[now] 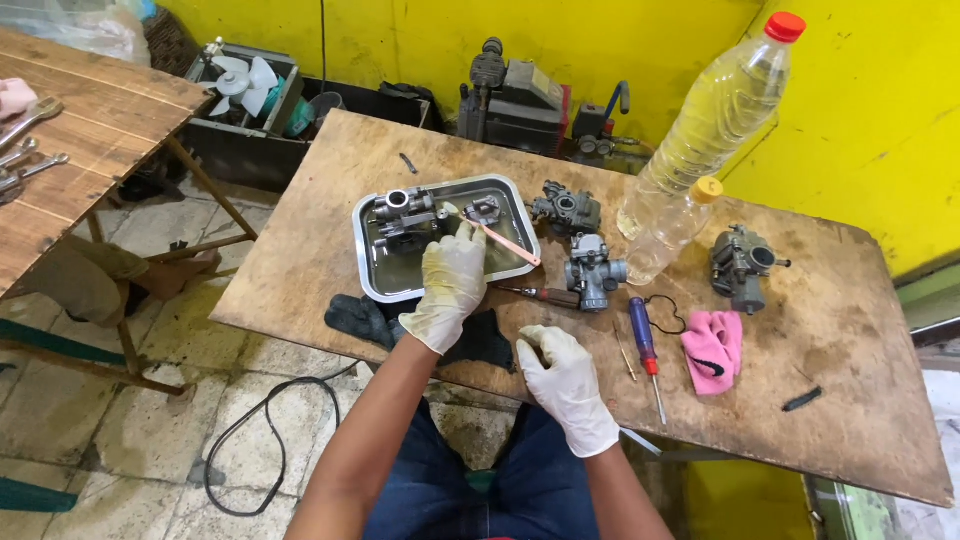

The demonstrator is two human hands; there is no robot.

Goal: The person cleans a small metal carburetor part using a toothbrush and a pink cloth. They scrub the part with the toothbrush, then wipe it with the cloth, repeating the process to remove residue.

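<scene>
My left hand [450, 285], in a pale glove, holds a pink toothbrush [505, 243] over a shallow metal tray [375, 280]. The brush head rests against a small metal part [485, 209] in the tray's far right corner. A larger carburetor body [403, 210] lies in the tray's far left. My right hand [565, 375], also gloved, rests on the wooden table [850, 400] near its front edge, fingers loosely curled and holding nothing.
Three more carburetors [567, 208] [594, 270] [740, 265] sit right of the tray, beside two plastic bottles [715, 115] [672, 230]. A blue-handled screwdriver [643, 345], a red-handled tool [540, 294], a pink cloth [712, 350] and a dark rag [365, 318] lie near the front. A bench with wrenches stands left.
</scene>
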